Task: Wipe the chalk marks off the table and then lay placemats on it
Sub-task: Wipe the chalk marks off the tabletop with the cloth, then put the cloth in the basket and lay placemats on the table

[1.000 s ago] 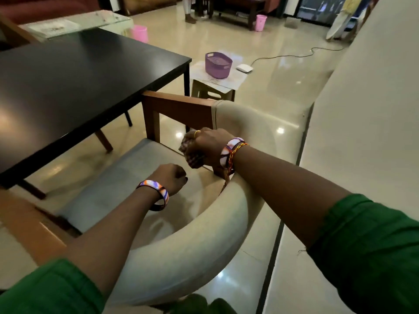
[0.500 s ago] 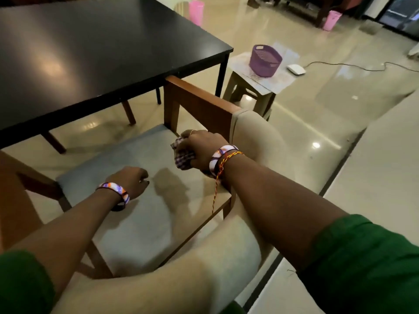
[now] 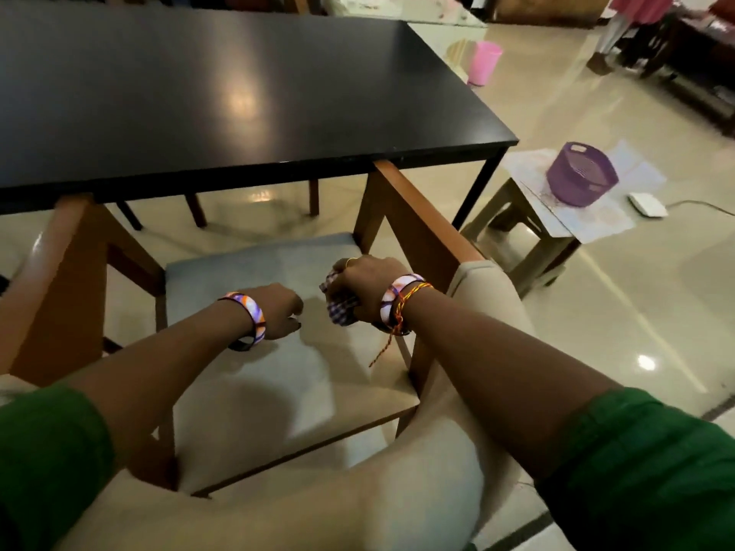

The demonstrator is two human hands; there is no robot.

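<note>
Bare black table (image 3: pixel 199 93), bunched checked cloth (image 3: pixel 340 308)

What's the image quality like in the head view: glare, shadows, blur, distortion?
Head view: dim, warm indoor light; soft glare patch on the black table and bright spots on the glossy floor; the arms cast soft shadows on the chair seat; wide-angle bending shows at the table edge; the left hand and the right hand gripping the checked cloth look slightly soft.

From my feed I read no text, label, brand, number or sign anywhere: the sheets under the purple basket (image 3: pixel 582 175) are too blurred to read.
</note>
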